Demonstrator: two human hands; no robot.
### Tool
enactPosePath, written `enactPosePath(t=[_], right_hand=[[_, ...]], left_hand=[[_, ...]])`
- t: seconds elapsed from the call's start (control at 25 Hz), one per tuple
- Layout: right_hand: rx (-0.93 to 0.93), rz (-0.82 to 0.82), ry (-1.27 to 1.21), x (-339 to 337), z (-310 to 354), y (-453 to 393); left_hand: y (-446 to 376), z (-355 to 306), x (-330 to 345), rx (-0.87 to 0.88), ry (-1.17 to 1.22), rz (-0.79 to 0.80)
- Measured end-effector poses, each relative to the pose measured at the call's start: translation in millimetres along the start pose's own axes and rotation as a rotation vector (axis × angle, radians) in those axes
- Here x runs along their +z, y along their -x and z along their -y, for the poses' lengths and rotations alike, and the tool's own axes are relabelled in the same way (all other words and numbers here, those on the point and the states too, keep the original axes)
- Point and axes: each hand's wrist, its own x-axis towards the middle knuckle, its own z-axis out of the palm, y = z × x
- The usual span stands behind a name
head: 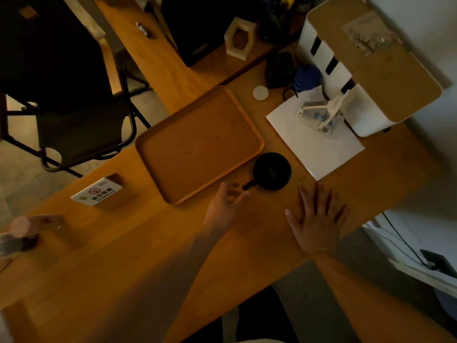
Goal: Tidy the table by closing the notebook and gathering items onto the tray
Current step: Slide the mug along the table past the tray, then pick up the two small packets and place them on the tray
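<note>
A small white tabletop sign (97, 192) stands on the wooden table (118, 256), just left of the tray (197, 144). It bears a red circular no-smoking symbol, a line of dark Chinese characters too blurred to read, and beneath them small capitals that seem to read "NO SMOKING". No other writing is legible anywhere.

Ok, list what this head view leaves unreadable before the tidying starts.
- Items at the left edge: blurred and cut off by the frame.
- Dark containers at the top: lost in shadow.
- Black cup contents: too dark.
- Small print on the sign: too small.
- Notebook: not identifiable anywhere.
</note>
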Motion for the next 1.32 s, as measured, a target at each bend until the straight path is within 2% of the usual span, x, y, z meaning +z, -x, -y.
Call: enactPosePath(t=[0.2,0.32,0.6,0.92,1.12,1.32], right_hand=[[0.007,0.01,0.039,-13,27,12],[-0.072,0.032,0.062,-22,54,26],[-0.36,0.367,0.135,-37,127,54],[-0.533,0.72,0.236,-44,226,90],[-0.61,0.718,0.409,-35,286,117],[-0.678,0.716,0.458,-28,338,143]], left_hand=[[22,50,-25,-0.035,-0.284,-0.029],[45,74,-44,-0.052,-0.458,0.005],[101,121,-101,-0.199,-0.779,0.114],[154,181,-170,-0.199,-0.801,0.18],[186,225,-215,-0.198,-0.817,0.174],[212,269,-251,-0.228,-0.781,0.16]])
